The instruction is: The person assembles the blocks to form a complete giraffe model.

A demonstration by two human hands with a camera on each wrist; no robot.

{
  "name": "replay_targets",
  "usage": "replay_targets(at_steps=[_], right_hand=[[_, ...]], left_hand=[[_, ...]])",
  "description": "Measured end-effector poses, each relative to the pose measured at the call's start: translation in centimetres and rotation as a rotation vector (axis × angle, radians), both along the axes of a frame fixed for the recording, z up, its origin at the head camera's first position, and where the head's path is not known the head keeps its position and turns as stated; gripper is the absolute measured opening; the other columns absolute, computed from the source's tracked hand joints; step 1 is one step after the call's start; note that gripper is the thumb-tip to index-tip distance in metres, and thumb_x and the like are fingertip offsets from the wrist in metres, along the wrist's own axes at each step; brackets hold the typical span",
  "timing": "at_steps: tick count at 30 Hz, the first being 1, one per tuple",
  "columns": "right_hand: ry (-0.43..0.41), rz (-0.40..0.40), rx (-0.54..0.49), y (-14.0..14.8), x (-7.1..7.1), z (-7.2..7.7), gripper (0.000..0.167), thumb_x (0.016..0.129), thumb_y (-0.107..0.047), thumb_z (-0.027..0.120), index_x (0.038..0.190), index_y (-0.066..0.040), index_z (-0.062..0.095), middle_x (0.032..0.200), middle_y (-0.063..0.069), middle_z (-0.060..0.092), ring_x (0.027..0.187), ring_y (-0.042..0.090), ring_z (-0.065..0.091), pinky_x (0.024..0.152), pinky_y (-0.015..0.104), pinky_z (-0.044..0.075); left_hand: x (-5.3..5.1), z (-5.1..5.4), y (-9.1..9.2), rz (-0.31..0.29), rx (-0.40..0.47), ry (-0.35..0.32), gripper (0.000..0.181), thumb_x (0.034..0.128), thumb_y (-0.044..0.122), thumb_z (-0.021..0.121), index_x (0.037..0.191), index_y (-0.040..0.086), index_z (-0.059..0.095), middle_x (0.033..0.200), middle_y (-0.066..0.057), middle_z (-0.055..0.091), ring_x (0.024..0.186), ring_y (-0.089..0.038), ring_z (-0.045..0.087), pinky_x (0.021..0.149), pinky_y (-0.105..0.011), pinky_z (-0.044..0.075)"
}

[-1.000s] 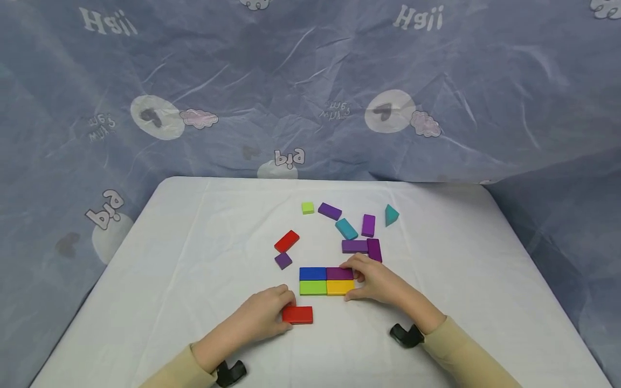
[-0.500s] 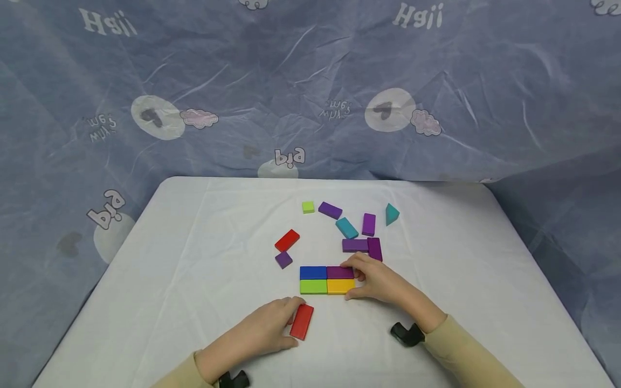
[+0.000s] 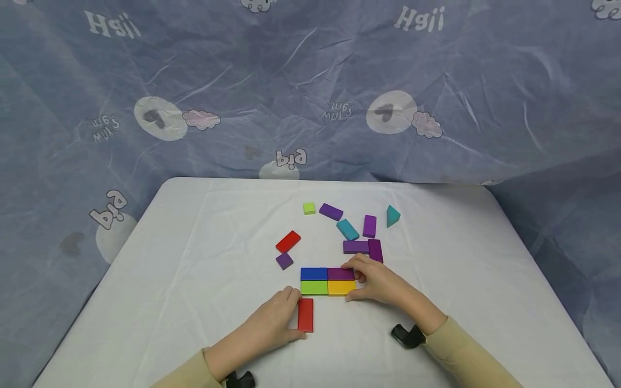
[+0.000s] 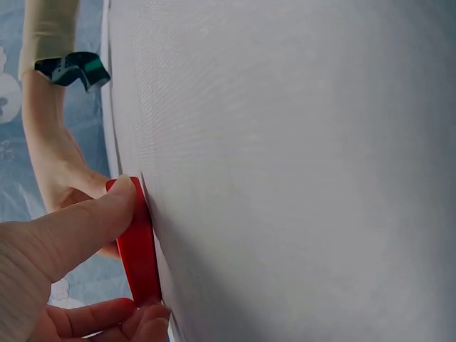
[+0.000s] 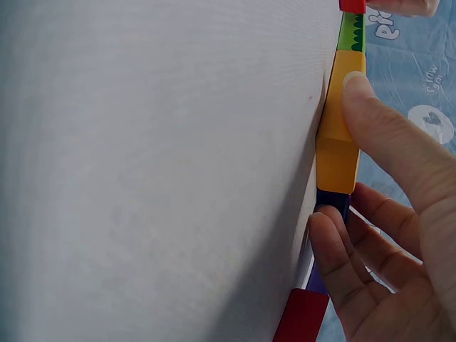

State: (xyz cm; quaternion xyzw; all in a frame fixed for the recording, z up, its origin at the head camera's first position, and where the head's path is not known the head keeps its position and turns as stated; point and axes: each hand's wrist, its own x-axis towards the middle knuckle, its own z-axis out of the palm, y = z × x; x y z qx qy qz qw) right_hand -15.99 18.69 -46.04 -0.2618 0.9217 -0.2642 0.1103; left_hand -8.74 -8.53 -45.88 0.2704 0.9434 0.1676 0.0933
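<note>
My left hand [image 3: 271, 322] pinches a red rectangular block [image 3: 305, 316] by its near and far short ends. In the left wrist view, the thumb presses one end of the red block [image 4: 140, 246] and the fingertips touch the other. Just beyond it, four blocks lie flat in a two-by-two rectangle: blue [image 3: 314, 274], purple [image 3: 340, 274], light green [image 3: 314, 288] and yellow [image 3: 341, 288]. At that rectangle's right end, my right hand [image 3: 380, 283] grips the yellow and purple blocks, thumb on the near side and fingers on the far side.
Beyond the rectangle lie loose blocks: red [image 3: 288, 241], a small purple one [image 3: 284, 261], a small green one [image 3: 309, 208], teal [image 3: 347, 229], a teal triangle [image 3: 393, 216] and several purple ones [image 3: 356, 247]. A white cloth covers the table [image 3: 204, 258].
The red block has turned from lying sideways to pointing away from me, with my left hand shifting slightly right and then forward, closer to the green block. My right hand stays put.
</note>
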Motion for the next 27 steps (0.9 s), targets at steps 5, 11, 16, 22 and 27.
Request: replay_targets(at_steps=[5,11,16,22,27], right_hand=[[0.003,0.010,-0.003,0.0,0.0,0.0,0.059,0.074,-0.031,0.087,0.124,-0.011,0.063,0.090,-0.002,0.052,0.083,0.012,0.050,0.066,0.018,0.044],[0.000,0.011,-0.007,0.1,0.1,0.0,0.059,0.074,-0.031,0.087,0.125,-0.011,0.063,0.090,-0.003,0.052,0.083,0.012,0.050,0.066,0.018,0.044],[0.002,0.009,-0.009,0.1,0.0,0.0,0.059,0.074,-0.031,0.087,0.125,-0.011,0.063,0.090,-0.003,0.052,0.083,0.012,0.050,0.066,0.018,0.045],[0.001,0.015,-0.007,0.1,0.0,-0.1,0.059,0.075,-0.032,0.086,0.125,-0.011,0.063,0.091,-0.003,0.052,0.084,0.012,0.050,0.067,0.018,0.044],[-0.003,0.003,-0.007,0.3,0.0,-0.1,0.060,0.075,-0.032,0.086,0.125,-0.012,0.063,0.091,-0.003,0.052,0.084,0.012,0.051,0.066,0.018,0.045]], left_hand=[[-0.2,-0.3,0.1,0.012,0.017,0.025,0.065,0.0722,0.037,0.087,0.115,0.003,0.052,0.094,0.000,0.054,0.083,-0.009,0.049,0.075,-0.022,0.052],[-0.6,-0.5,0.1,0.038,0.055,-0.024,0.065,0.0716,0.037,0.088,0.116,0.005,0.052,0.096,0.001,0.055,0.084,-0.007,0.050,0.076,-0.022,0.052],[-0.8,-0.4,0.0,0.031,0.079,-0.031,0.064,0.0707,0.035,0.089,0.115,0.006,0.052,0.096,0.002,0.055,0.086,-0.007,0.051,0.078,-0.022,0.053],[-1.7,0.6,-0.8,0.085,0.119,-0.087,0.059,0.0779,0.043,0.082,0.117,0.008,0.054,0.099,0.001,0.057,0.090,-0.010,0.052,0.080,-0.028,0.053],[-4.6,1.9,-1.9,0.208,0.133,0.005,0.043,0.0856,0.035,0.076,0.116,0.010,0.060,0.107,-0.004,0.062,0.097,-0.017,0.057,0.082,-0.037,0.055]])
